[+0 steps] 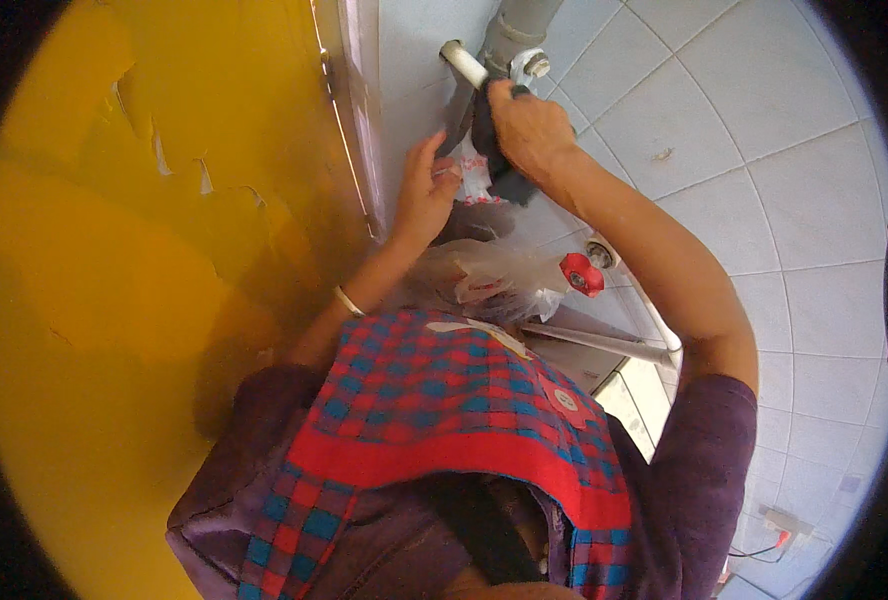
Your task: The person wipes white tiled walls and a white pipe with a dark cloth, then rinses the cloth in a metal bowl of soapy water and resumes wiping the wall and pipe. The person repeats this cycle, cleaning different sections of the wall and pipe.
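My right hand (pixel 534 127) is closed around a dark cloth (pixel 510 176) against a white pipe (pixel 465 64) that comes out of the wall. The cloth hangs down below my fingers. To its left, my left hand (pixel 425 191) is raised with fingers apart and a pale bracelet (pixel 348 301) on the wrist. I see nothing held in it. Just beside its fingertips hangs a white plastic bag with red print (pixel 476 178), partly covered by the cloth. Several translucent plastic bags (pixel 489 274) bunch up below, near my checked apron (pixel 414 382).
A thick grey pipe (pixel 522 34) rises behind my right hand, with a capped fitting (pixel 537 64) beside it. A red valve handle (pixel 582 275) sticks out below my right forearm. A peeling yellow door (pixel 151 262) stands close on the left; a tiled wall (pixel 714 210) is on the right.
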Demonstrator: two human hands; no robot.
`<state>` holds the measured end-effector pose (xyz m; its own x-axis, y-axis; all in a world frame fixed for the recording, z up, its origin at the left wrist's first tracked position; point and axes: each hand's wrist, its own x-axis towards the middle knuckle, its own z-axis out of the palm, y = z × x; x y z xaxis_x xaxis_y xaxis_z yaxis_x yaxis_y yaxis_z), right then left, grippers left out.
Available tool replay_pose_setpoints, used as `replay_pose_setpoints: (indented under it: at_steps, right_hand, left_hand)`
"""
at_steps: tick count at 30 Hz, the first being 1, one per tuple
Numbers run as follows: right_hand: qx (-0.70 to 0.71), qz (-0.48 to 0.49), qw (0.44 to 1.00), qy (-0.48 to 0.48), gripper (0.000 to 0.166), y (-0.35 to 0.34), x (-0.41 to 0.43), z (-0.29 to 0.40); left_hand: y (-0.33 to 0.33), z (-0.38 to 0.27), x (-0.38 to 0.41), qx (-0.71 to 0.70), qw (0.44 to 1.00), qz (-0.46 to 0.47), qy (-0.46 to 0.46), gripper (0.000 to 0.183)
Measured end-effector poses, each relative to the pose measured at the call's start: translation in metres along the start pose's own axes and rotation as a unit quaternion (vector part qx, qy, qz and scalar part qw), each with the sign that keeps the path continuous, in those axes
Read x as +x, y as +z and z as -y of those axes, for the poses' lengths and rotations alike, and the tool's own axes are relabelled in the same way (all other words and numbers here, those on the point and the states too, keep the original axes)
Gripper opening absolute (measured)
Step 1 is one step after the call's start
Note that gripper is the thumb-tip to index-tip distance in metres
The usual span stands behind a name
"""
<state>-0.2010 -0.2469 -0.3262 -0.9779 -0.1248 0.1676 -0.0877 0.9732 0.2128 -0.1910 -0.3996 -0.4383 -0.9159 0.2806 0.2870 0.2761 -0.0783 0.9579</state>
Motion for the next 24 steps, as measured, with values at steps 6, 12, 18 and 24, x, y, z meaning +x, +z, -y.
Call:
replay_pose_setpoints:
  at_steps: [6,12,18,24]
  right_hand:
    - [-0.011,0.199,0.980,0.017,0.026,-0.048,-0.075,-0.025]
    - [0.128,0.190,0.969,0.097,0.027,-0.038,-0.069,-0.037]
    - [0.622,0.275,0.699,0.221,0.040,-0.013,0.001,-0.043]
    - [0.589,0.259,0.730,0.231,0.044,-0.005,0.049,-0.031]
  left_hand:
    - [0.007,0.001,-0.002,-0.005,1.000,0.007,0.024,0.047]
    - [0.008,0.000,-0.001,-0.017,0.999,0.025,-0.041,0.046]
    - [0.013,-0.014,0.003,-0.192,0.976,0.059,-0.090,0.057]
    - [0.016,-0.011,0.053,-0.285,0.943,0.101,-0.141,0.062]
